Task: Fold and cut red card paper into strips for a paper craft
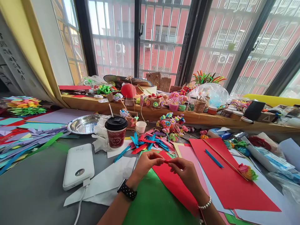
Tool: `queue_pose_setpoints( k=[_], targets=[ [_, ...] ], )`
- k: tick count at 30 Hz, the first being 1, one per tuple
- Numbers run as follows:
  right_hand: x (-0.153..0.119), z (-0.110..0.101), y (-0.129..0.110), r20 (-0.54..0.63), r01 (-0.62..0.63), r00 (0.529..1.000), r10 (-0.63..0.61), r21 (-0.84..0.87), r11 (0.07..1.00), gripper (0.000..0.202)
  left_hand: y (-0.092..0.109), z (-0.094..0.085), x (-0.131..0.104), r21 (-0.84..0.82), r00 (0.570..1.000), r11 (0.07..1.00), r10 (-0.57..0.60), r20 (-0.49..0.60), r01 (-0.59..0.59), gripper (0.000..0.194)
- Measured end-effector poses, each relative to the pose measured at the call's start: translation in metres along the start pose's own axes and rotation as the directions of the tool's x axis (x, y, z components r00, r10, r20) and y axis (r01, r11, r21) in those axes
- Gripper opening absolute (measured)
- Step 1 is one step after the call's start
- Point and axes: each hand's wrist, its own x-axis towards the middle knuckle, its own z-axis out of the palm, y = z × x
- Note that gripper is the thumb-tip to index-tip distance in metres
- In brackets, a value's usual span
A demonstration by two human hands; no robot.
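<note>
My left hand [150,162] and my right hand [184,170] meet over the table, each pinching one end of a small red paper strip [166,161]. Most of the strip is hidden by my fingers. Below them lie a green sheet [150,200] and a red sheet [168,178]. Just beyond my hands is a pile of folded red and blue paper strips [152,142]. To the right, a larger red sheet [236,178] carries a single blue strip [213,158] and a thin stick with a paper flower [247,172].
On the left are a white power bank [79,165] with a cable, a lidded dark red cup [116,132], a metal plate [82,124] and many coloured paper strips [30,140]. A white paper cup [141,127] and a flower bunch [172,123] stand before the crowded windowsill [154,112].
</note>
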Motion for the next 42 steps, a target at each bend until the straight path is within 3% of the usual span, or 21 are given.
queue_pose_setpoints(
  k=[7, 16, 28, 31, 35, 42],
  targets=[
    [0.001, -0.002, 0.003, -0.062, -0.039, 0.997, 0.037, -0.025, 0.999, 0.023, 0.004, 0.0, -0.003, 0.088, 0.999, 0.996, 0.017, -0.049, -0.013, 0.02],
    [0.002, -0.008, 0.002, -0.033, -0.088, 0.996, 0.089, 0.034, 0.996, 0.029, 0.011, -0.002, -0.006, 0.228, 0.98, 0.955, 0.2, -0.017, -0.191, 0.02],
    [0.003, -0.009, 0.001, -0.022, -0.07, 0.997, 0.069, -0.017, 0.997, 0.026, 0.006, -0.007, -0.002, 0.072, 1.0, 0.997, 0.015, 0.005, -0.015, 0.023],
    [0.003, -0.008, 0.003, -0.009, -0.079, 0.997, 0.079, 0.007, 0.997, 0.026, 0.005, -0.009, -0.001, 0.1, 0.998, 0.993, 0.055, 0.013, -0.056, 0.023],
    [0.004, -0.011, 0.004, -0.018, -0.113, 0.993, 0.114, 0.051, 0.992, 0.028, 0.006, -0.011, -0.002, 0.177, 0.99, 0.977, 0.127, -0.055, -0.116, 0.023],
    [0.005, -0.013, 0.003, -0.025, -0.106, 0.994, 0.107, 0.058, 0.993, 0.028, 0.006, -0.016, -0.002, 0.191, 0.991, 0.975, 0.122, -0.047, -0.111, 0.02]
  ],
)
